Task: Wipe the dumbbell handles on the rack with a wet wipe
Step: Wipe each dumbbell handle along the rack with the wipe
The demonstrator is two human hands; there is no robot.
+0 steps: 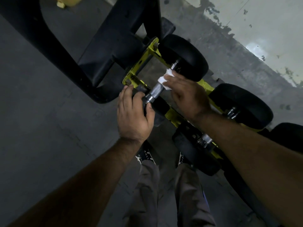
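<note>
The left hand [133,115] grips the near black weight head [158,107] of the dumbbell, steadying it; the knurled handle [155,90] runs diagonally away toward the far head [183,56], lying across the yellow rack [139,66]; the right hand [188,95], nearer the far end, presses the wet wipe [164,79] around it.

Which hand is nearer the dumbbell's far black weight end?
Right. The right hand holds the wipe on the handle just below that end; the left hand grips the near end.
</note>
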